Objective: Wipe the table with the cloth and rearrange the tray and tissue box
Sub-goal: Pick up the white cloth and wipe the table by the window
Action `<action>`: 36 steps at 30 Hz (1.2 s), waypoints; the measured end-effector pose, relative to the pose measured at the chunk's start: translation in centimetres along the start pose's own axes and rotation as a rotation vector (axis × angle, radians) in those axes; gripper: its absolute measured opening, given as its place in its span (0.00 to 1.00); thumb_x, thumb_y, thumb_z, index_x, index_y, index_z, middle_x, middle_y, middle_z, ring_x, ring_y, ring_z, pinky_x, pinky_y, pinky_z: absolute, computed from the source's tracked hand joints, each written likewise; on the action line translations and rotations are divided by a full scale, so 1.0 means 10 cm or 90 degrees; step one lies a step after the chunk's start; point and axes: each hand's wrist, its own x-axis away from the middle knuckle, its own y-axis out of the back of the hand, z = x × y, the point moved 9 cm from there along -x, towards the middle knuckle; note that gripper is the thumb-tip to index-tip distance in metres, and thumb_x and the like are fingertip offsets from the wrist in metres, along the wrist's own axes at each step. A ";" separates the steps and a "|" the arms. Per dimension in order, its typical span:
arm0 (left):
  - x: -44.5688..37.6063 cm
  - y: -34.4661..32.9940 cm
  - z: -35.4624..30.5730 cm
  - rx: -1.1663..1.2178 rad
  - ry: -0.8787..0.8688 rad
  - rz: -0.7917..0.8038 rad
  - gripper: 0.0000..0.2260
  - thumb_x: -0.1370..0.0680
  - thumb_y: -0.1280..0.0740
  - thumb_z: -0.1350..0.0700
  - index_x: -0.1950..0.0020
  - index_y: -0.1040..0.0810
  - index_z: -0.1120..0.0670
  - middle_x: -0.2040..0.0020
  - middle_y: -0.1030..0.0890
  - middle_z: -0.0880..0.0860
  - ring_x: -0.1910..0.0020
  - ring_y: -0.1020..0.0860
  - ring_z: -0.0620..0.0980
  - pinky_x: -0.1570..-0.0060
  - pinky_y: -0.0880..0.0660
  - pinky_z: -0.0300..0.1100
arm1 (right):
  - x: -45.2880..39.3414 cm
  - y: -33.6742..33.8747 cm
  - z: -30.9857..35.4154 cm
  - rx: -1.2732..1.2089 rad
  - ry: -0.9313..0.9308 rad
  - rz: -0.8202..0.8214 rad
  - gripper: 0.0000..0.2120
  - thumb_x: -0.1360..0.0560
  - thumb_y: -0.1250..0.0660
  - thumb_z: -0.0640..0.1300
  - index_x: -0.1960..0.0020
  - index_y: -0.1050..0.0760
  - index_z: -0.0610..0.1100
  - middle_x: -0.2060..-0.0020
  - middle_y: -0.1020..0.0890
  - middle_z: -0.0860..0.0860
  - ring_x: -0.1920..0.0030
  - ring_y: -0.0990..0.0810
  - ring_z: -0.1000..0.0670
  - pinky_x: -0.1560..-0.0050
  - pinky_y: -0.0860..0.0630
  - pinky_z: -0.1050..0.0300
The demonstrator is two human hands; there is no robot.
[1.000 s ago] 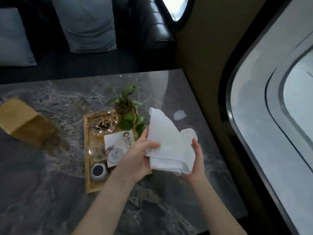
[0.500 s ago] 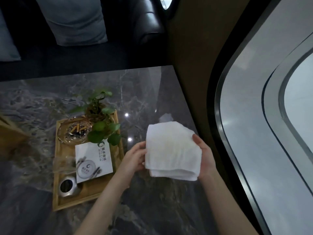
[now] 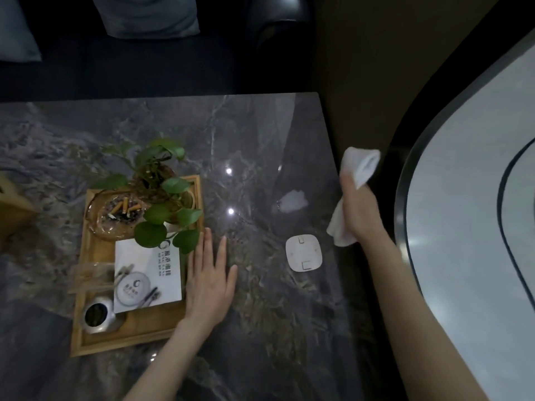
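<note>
A wooden tray (image 3: 95, 341) lies on the dark marble table (image 3: 260, 134), left of centre. It carries a potted plant (image 3: 157, 180), a glass ashtray (image 3: 115, 212) with cigarette butts, a white card (image 3: 147, 273) and a small metal pot (image 3: 97, 315). My left hand (image 3: 210, 280) lies flat and open on the table, against the tray's right edge. My right hand (image 3: 360, 212) is raised over the table's right edge, shut on the bunched white cloth (image 3: 362, 166). The wooden tissue box (image 3: 13, 206) is cut off at the left edge.
A white rounded-square coaster (image 3: 304, 253) lies on the table between my hands. A dark sofa (image 3: 144, 62) with grey cushions stands behind the table. A wall (image 3: 376, 53) with a curved window frame (image 3: 405, 180) runs along the right.
My left hand let go of the cloth and came down flat beside the tray. My right hand bunched the cloth and moved it right. The coaster came into view.
</note>
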 end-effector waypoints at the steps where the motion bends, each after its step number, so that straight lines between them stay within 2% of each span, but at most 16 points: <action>1: 0.00 -0.01 0.01 0.005 0.007 0.001 0.29 0.24 0.56 0.44 0.26 0.48 0.56 0.26 0.57 0.57 0.27 0.58 0.53 0.29 0.56 0.50 | -0.09 -0.09 -0.02 0.021 0.007 0.013 0.16 0.23 0.46 0.59 0.55 0.27 0.49 0.60 0.22 0.52 0.60 0.23 0.58 0.61 0.30 0.61; 4: -0.01 -0.01 0.02 0.016 0.019 0.005 0.28 0.24 0.55 0.44 0.26 0.48 0.55 0.25 0.54 0.58 0.26 0.56 0.53 0.29 0.54 0.51 | -0.26 -0.43 -0.16 0.044 -0.006 0.067 0.21 0.22 0.46 0.58 0.49 0.23 0.44 0.59 0.19 0.45 0.54 0.21 0.58 0.56 0.27 0.56; 6: -0.02 -0.02 0.01 0.014 0.024 0.013 0.29 0.24 0.55 0.44 0.26 0.49 0.55 0.25 0.55 0.57 0.26 0.56 0.53 0.29 0.55 0.51 | -0.31 -0.66 -0.21 0.040 0.026 0.090 0.15 0.22 0.46 0.56 0.43 0.24 0.55 0.51 0.17 0.46 0.47 0.22 0.56 0.46 0.26 0.53; 7: -0.02 -0.02 0.01 0.012 0.026 0.016 0.29 0.24 0.56 0.44 0.26 0.49 0.55 0.25 0.56 0.57 0.26 0.56 0.53 0.29 0.55 0.51 | -0.34 -0.77 -0.26 0.055 0.038 0.104 0.17 0.21 0.47 0.56 0.35 0.30 0.55 0.40 0.22 0.47 0.36 0.29 0.54 0.33 0.34 0.49; 8: -0.02 -0.01 0.01 0.011 0.027 0.018 0.29 0.25 0.56 0.44 0.26 0.48 0.55 0.26 0.56 0.56 0.27 0.56 0.53 0.30 0.54 0.51 | -0.35 -0.87 -0.30 0.098 0.052 0.118 0.22 0.21 0.49 0.56 0.28 0.40 0.51 0.30 0.32 0.48 0.29 0.40 0.54 0.26 0.48 0.48; 9: -0.03 -0.01 0.00 0.011 0.026 0.019 0.29 0.25 0.56 0.44 0.26 0.48 0.56 0.26 0.56 0.56 0.27 0.57 0.53 0.31 0.54 0.51 | -0.35 -0.96 -0.33 0.160 0.074 0.120 0.26 0.20 0.51 0.55 0.26 0.49 0.47 0.25 0.42 0.49 0.27 0.50 0.55 0.26 0.60 0.51; 10: -0.04 -0.01 0.00 0.009 0.027 0.021 0.29 0.25 0.56 0.44 0.26 0.48 0.55 0.26 0.56 0.56 0.27 0.57 0.53 0.31 0.54 0.51 | -0.35 -1.02 -0.34 0.216 0.100 0.120 0.27 0.20 0.52 0.55 0.25 0.53 0.46 0.24 0.48 0.49 0.27 0.55 0.56 0.28 0.66 0.54; 12: -0.04 0.00 0.00 0.005 0.027 0.021 0.29 0.25 0.56 0.45 0.27 0.47 0.56 0.25 0.54 0.57 0.27 0.56 0.53 0.31 0.53 0.52 | -0.35 -1.11 -0.37 0.278 0.140 0.133 0.28 0.20 0.54 0.55 0.25 0.57 0.45 0.24 0.53 0.49 0.26 0.59 0.57 0.30 0.69 0.55; 15: -0.04 0.01 -0.01 -0.004 0.024 0.017 0.28 0.25 0.53 0.46 0.27 0.43 0.57 0.25 0.47 0.60 0.28 0.53 0.55 0.33 0.50 0.53 | -0.34 -1.22 -0.39 0.362 0.166 0.156 0.30 0.21 0.55 0.57 0.25 0.59 0.44 0.24 0.56 0.48 0.26 0.61 0.55 0.29 0.70 0.50; 19: -0.04 -0.01 0.00 -0.007 0.025 0.018 0.28 0.25 0.54 0.46 0.27 0.45 0.56 0.25 0.49 0.58 0.27 0.54 0.54 0.32 0.51 0.53 | -0.27 -1.34 -0.43 0.522 0.192 0.227 0.40 0.26 0.54 0.66 0.25 0.62 0.42 0.25 0.61 0.44 0.26 0.66 0.49 0.31 0.71 0.47; 21: -0.04 -0.01 0.00 -0.007 0.023 0.018 0.28 0.24 0.54 0.46 0.27 0.45 0.56 0.25 0.49 0.58 0.27 0.54 0.54 0.31 0.53 0.52 | -0.31 -1.25 -0.30 0.473 0.215 0.187 0.37 0.25 0.52 0.64 0.25 0.52 0.42 0.24 0.50 0.43 0.25 0.56 0.47 0.28 0.61 0.44; 23: -0.04 0.00 0.01 -0.005 0.023 0.013 0.27 0.24 0.54 0.47 0.27 0.44 0.56 0.25 0.46 0.59 0.27 0.54 0.54 0.31 0.53 0.53 | -0.36 -1.05 -0.11 0.407 0.267 0.040 0.30 0.23 0.52 0.58 0.28 0.41 0.41 0.29 0.34 0.41 0.28 0.40 0.43 0.28 0.47 0.42; 24: -0.04 0.01 0.01 -0.004 0.023 0.009 0.27 0.24 0.54 0.47 0.27 0.43 0.57 0.25 0.45 0.59 0.27 0.53 0.55 0.31 0.54 0.53 | -0.36 -1.00 -0.08 0.420 0.277 -0.018 0.28 0.22 0.51 0.56 0.28 0.41 0.40 0.30 0.34 0.40 0.28 0.40 0.43 0.28 0.47 0.43; 28: -0.05 0.01 0.00 0.012 0.023 0.004 0.27 0.24 0.55 0.47 0.27 0.44 0.56 0.25 0.45 0.58 0.27 0.54 0.53 0.30 0.54 0.52 | -0.38 -1.20 -0.37 0.575 0.194 0.003 0.38 0.25 0.53 0.65 0.26 0.58 0.42 0.25 0.55 0.37 0.25 0.60 0.42 0.28 0.65 0.45; 32: -0.05 0.00 0.01 0.017 0.022 0.004 0.26 0.24 0.54 0.48 0.27 0.43 0.57 0.25 0.45 0.58 0.27 0.52 0.54 0.30 0.54 0.53 | -0.41 -1.25 -0.43 0.609 0.181 -0.029 0.43 0.29 0.60 0.69 0.26 0.58 0.41 0.26 0.54 0.35 0.26 0.59 0.40 0.28 0.62 0.42; 36: -0.05 0.01 0.01 -0.008 0.033 0.008 0.26 0.24 0.53 0.49 0.28 0.41 0.57 0.25 0.42 0.58 0.26 0.46 0.57 0.31 0.51 0.53 | -0.36 -1.32 -0.43 0.625 0.209 -0.017 0.38 0.26 0.56 0.65 0.26 0.57 0.41 0.26 0.52 0.35 0.26 0.57 0.40 0.28 0.60 0.41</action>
